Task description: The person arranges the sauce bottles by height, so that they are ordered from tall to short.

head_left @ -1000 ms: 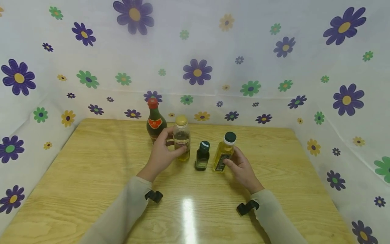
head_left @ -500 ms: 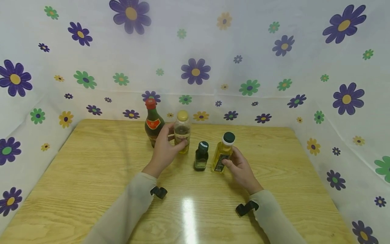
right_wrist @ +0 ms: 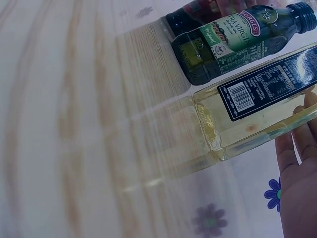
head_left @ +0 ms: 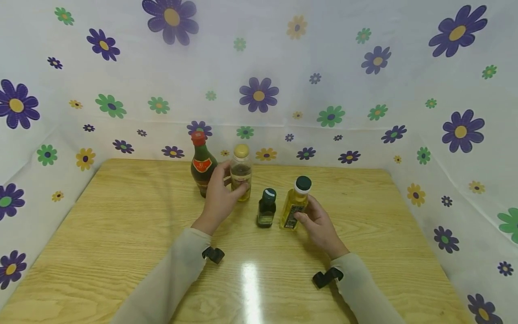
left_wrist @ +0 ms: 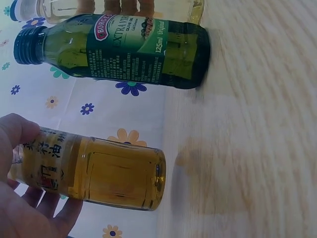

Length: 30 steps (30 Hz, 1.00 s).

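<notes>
My left hand [head_left: 220, 198] grips a clear bottle of amber oil [head_left: 241, 173] with a yellow cap. In the left wrist view its base appears slightly off the tabletop, above a faint reflection. My right hand [head_left: 321, 222] holds a squarish bottle of pale yellow oil [head_left: 294, 207], with a dark green cap and black label, upright on the table. Between these two stands a small dark green olive oil bottle [left_wrist: 126, 52], untouched. Just left of my left hand is a dark green bottle with a red cap [head_left: 203, 164], partly hidden behind the fingers.
The wooden table [head_left: 121, 225] carries the bottles near its back middle. White cloth [head_left: 323, 99] printed with flowers hangs behind it and along both sides. A strip of light reflects off the front of the tabletop.
My left hand has moved the amber oil bottle toward the back of the table. My right hand keeps its hold on the squarish oil bottle, nearly still. The head view has shifted slightly.
</notes>
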Motion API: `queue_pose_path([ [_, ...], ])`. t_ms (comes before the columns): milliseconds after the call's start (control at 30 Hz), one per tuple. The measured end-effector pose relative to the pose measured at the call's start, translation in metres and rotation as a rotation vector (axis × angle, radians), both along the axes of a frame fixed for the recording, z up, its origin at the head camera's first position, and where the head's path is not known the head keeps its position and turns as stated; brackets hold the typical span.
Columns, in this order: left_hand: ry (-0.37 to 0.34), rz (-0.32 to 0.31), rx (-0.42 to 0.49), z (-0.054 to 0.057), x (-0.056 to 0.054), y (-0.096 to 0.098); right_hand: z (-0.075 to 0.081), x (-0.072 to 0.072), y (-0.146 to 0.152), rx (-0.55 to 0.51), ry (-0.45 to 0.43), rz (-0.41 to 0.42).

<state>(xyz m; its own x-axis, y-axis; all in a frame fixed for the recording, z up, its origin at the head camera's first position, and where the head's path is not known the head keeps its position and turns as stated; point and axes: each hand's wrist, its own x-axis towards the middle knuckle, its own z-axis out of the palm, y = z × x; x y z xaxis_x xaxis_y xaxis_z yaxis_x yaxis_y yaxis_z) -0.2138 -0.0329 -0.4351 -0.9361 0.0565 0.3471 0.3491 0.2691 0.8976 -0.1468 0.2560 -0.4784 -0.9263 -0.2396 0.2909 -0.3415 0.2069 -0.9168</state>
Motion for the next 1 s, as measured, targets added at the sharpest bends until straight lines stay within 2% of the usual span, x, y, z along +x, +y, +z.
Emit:
queue_pose_path([
  [467,0.027,0.018,0.011,-0.004,0.000,0.003,0.002,-0.001,-0.002,-0.009,0.022,0.015],
  [833,0.010,0.014,-0.004,-0.010,-0.002,0.004,0.001,0.000,-0.002,-0.006,0.018,0.005],
  [1000,0.006,0.029,0.030,-0.013,-0.004,0.006,0.001,0.000,-0.002,-0.011,0.018,0.004],
])
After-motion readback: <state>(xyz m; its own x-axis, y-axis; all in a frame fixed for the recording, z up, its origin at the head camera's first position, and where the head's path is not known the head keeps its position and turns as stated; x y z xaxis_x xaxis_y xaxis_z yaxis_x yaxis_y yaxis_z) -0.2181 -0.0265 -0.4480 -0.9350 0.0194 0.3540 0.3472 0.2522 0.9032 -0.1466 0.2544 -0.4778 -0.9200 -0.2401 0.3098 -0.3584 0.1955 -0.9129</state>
